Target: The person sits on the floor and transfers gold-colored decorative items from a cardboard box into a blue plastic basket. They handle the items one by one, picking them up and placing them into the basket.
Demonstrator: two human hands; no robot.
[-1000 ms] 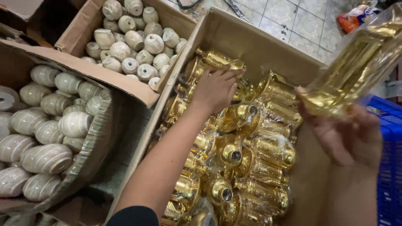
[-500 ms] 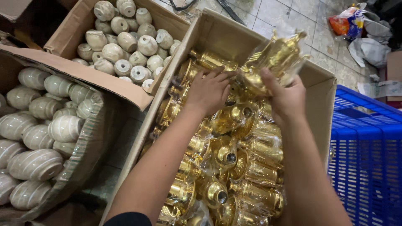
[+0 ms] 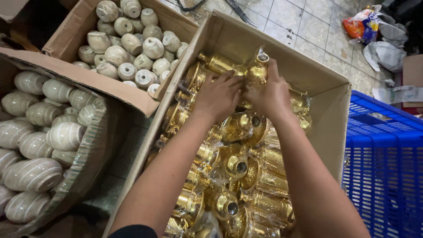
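A long cardboard box (image 3: 335, 114) holds several shiny gold vases wrapped in clear plastic (image 3: 238, 176). Both my hands are at the box's far end. My right hand (image 3: 269, 94) grips one wrapped gold vase (image 3: 257, 66) and holds it down among the others. My left hand (image 3: 218, 97) lies beside it, fingers pressed on the same vase and the pile under it. My forearms hide part of the pile.
Two open cardboard boxes stand to the left, one with small cream ceramic pots (image 3: 128, 44), one with larger cream striped vases (image 3: 39, 132). A blue plastic crate (image 3: 387, 167) stands at the right. Bags and paper (image 3: 374, 31) lie on the tiled floor beyond.
My right hand brought the wrapped gold vase from up at the right down into the far end of the box. My left hand stayed on the pile and met it.
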